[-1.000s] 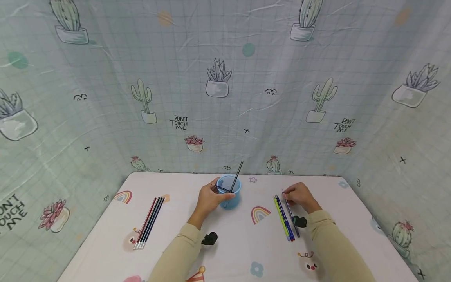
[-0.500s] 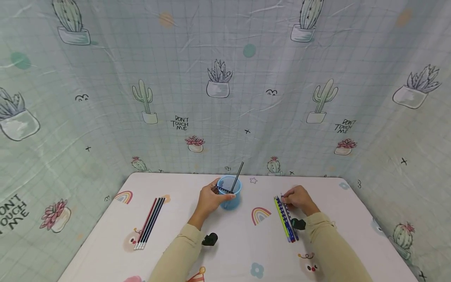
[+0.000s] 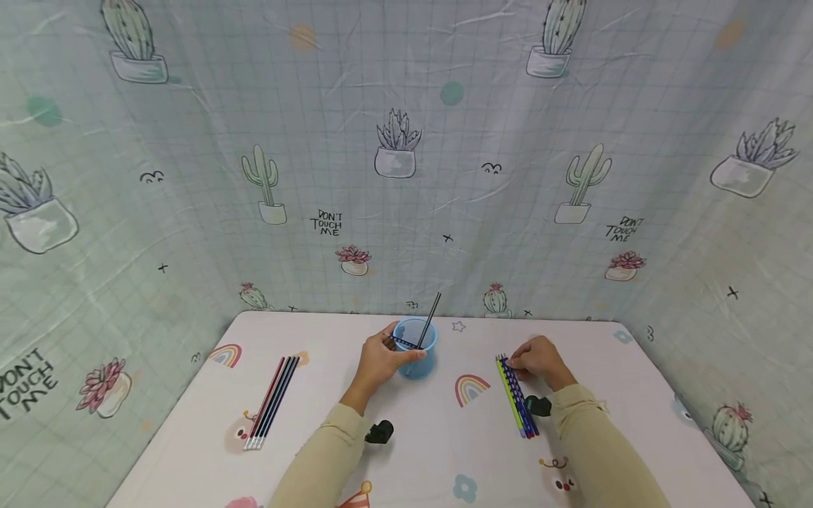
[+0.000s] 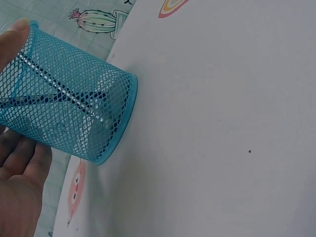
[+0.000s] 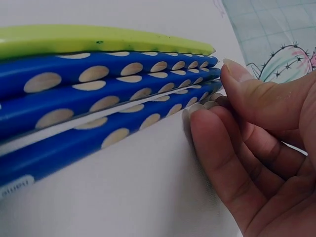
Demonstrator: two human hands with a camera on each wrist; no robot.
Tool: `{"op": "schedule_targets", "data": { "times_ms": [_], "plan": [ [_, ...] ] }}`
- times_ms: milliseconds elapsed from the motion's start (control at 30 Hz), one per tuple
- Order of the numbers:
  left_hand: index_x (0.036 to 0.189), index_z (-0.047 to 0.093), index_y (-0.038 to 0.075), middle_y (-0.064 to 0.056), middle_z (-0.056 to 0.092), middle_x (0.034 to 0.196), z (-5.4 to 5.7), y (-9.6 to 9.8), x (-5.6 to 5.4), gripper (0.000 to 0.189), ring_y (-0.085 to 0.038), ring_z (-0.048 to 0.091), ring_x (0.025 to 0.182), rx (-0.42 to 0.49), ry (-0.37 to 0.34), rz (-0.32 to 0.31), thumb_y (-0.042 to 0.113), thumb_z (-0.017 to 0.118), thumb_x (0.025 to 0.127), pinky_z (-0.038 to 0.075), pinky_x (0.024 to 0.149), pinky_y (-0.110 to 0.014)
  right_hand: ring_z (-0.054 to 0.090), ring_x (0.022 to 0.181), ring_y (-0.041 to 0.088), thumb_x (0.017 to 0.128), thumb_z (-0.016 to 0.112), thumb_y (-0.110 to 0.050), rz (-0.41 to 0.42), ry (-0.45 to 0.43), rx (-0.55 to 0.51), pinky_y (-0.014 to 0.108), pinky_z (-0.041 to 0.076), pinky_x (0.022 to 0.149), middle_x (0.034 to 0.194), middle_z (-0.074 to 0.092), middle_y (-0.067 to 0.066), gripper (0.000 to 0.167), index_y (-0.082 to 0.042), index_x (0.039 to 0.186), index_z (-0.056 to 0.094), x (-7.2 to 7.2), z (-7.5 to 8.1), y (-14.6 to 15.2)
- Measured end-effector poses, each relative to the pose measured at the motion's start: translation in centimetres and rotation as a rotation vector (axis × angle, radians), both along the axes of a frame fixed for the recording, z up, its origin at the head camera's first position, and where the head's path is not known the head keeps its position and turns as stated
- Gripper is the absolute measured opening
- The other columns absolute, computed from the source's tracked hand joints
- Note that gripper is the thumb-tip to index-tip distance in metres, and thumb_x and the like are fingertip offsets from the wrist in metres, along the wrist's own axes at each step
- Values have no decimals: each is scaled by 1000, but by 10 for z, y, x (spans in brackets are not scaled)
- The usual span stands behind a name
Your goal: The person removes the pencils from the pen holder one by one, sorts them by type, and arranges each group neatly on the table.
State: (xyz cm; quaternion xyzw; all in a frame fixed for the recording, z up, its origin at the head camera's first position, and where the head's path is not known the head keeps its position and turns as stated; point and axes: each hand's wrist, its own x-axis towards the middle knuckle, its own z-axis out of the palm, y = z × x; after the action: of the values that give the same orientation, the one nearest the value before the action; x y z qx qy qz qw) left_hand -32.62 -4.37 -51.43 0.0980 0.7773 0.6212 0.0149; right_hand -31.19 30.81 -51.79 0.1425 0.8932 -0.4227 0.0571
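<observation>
My left hand (image 3: 379, 362) grips a light blue mesh pencil cup (image 3: 416, 365), thumb near the rim and fingers round its far side. Through the mesh (image 4: 74, 98) in the left wrist view, dark pencils cross inside; one sticks up past the rim, leaning right. On the right of the table, my right hand (image 3: 537, 360) pinches the tip end of the outermost blue pencil (image 5: 118, 138) with thumb and forefinger. That pencil lies beside two more blue pencils with bare wood dimples and a lime-green pencil (image 5: 98, 39), tips pointing away from me.
A row of red and dark pencils (image 3: 272, 402) with white ends lies on the left of the table. The white tabletop (image 3: 419, 451) has printed rainbows and faces. A cactus-print curtain (image 3: 406, 233) stands behind it. Dark wrist-camera pieces (image 3: 380, 432) sit by both sleeves.
My right hand has brought the outermost blue pencil left, up against the other pencils, and slightly toward me. My left hand has kept its grip on the cup.
</observation>
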Motion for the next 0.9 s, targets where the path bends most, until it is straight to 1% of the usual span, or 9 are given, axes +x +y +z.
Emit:
{"op": "schedule_targets", "data": {
  "times_ms": [133,233,333,400,500,600,700,833,900],
  "plan": [
    [150,56,9,-19,66,142,0,0,0,90,-33,64,132,8,0,-6,34,96,74,53,112,-47,65,62,14,88,82,-7,3,-5,18,24,57,57,82,71,11,19,6,100,78,0,0,1],
    [149,56,7,-20,66,142,0,0,1,89,-33,64,132,2,7,-5,34,96,74,53,112,-47,66,64,16,88,82,-8,8,-1,31,25,57,58,84,70,11,18,6,100,78,0,1,1],
    [149,57,7,-19,67,141,1,1,1,88,-34,64,132,0,14,0,32,96,74,52,112,-47,66,65,16,88,82,-10,25,28,60,26,55,58,82,72,10,19,5,100,79,1,3,0],
    [149,57,7,-19,67,141,2,1,1,87,-34,63,133,2,16,2,32,96,75,52,113,-47,66,66,15,88,82,-10,31,53,59,26,55,59,82,74,9,20,5,101,79,1,5,-1],
    [149,57,9,-18,67,140,1,1,1,86,-35,63,134,2,19,6,32,95,75,51,114,-48,67,67,14,89,81,-9,46,96,29,27,58,61,84,76,11,21,6,103,78,2,9,-7],
    [148,57,8,-19,67,141,-1,0,0,86,-36,63,134,5,24,6,32,95,75,52,113,-47,69,68,14,89,81,-8,53,116,-33,29,62,64,88,77,12,22,6,106,77,3,13,-13],
    [149,57,7,-20,67,141,-1,0,0,87,-37,63,133,7,22,2,32,96,75,53,112,-47,72,72,16,90,80,-8,71,128,-88,31,64,68,93,77,14,25,7,109,76,3,17,-21],
    [149,57,8,-19,66,142,0,1,2,88,-35,64,133,5,13,1,33,96,74,54,111,-46,75,79,18,90,80,-7,110,141,-149,33,66,75,101,76,17,32,10,116,73,4,22,-32],
    [149,57,9,-19,66,142,1,1,2,88,-33,64,133,-2,7,7,34,96,74,54,111,-46,74,81,17,90,80,-7,140,155,-154,34,66,77,102,75,17,36,10,119,71,3,23,-38]
  ]
}}
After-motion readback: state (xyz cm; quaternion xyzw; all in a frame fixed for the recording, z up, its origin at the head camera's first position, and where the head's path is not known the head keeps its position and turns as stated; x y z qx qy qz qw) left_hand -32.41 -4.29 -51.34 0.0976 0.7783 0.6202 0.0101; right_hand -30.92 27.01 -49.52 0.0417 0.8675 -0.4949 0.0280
